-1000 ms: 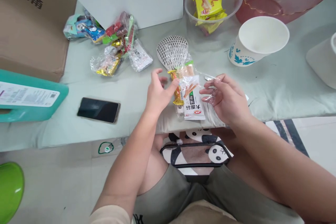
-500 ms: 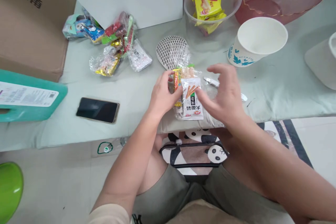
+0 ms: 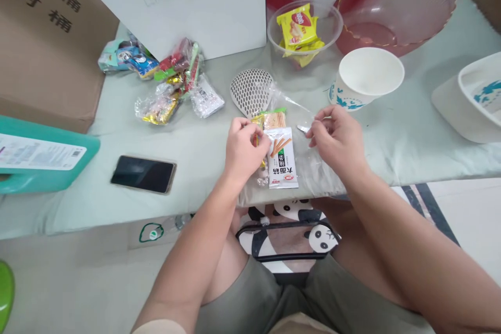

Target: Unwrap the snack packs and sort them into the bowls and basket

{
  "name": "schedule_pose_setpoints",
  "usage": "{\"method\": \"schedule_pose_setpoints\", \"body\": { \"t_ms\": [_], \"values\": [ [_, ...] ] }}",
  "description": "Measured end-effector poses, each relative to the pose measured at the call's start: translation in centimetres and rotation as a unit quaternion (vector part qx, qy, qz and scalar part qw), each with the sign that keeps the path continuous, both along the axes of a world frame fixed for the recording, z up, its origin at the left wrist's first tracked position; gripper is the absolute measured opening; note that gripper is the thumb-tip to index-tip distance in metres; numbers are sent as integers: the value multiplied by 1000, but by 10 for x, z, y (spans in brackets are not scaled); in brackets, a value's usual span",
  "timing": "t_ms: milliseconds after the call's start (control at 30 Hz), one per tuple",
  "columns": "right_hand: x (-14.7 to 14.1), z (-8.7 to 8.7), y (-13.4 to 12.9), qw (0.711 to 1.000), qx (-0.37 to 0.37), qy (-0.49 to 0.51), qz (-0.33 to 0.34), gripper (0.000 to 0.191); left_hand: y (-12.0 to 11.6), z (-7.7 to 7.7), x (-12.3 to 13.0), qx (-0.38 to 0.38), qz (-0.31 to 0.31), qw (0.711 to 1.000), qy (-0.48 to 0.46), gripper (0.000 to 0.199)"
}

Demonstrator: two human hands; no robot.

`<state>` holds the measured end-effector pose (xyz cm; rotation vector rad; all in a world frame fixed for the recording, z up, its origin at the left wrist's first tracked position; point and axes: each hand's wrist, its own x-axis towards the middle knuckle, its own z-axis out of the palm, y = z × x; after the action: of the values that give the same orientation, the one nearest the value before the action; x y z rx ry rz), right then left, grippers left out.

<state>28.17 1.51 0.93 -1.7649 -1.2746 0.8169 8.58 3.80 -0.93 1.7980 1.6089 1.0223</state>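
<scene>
My left grip (image 3: 248,148) was curled over the yellow packet (image 3: 258,120), though I could not tell whether its fingers had closed on it; my right grip (image 3: 337,138) was pinched on clear plastic film (image 3: 290,100). The white packet (image 3: 284,162) lay on the counter (image 3: 199,151) between both, nearer me than the mesh piece (image 3: 248,88).

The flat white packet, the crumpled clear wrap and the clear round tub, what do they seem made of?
The packet looks like smooth plastic film, judging by its flat, sealed-looking end. The wrap seems thin, glossy plastic: see-through, with bright creases. The tub is probably stiff, smooth plastic: transparent, with a firm round rim.
</scene>
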Motion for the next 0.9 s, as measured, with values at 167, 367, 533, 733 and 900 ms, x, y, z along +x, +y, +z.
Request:
{"method": "schedule_pose_setpoints", "body": {
  "t_ms": [167, 367, 533, 733, 900],
  "values": [
    [20, -2, -3, 997, -18, -72, -9, 26, 11, 8, -11, -108, 117, 959, -234, 18],
    [26, -8, -2, 968, 73, -241, -1, 37, 23, 4, -33, -128, 211, 936, -252, 7],
    [4, -12, -2, 924, 185, -306, 139, 25, 18, -4, -37, 127, -32, 990, -45, 11],
    [-8, -21, 5, 931, 140, -296, 163, 42, 19, -4, -26, 83, -105, 987, 88, 18],
    [6, -27, 15, 958, 121, -237, 109, 50, 30, -6, -32, -33, 12, 997, -72, 33]
  ]
}}
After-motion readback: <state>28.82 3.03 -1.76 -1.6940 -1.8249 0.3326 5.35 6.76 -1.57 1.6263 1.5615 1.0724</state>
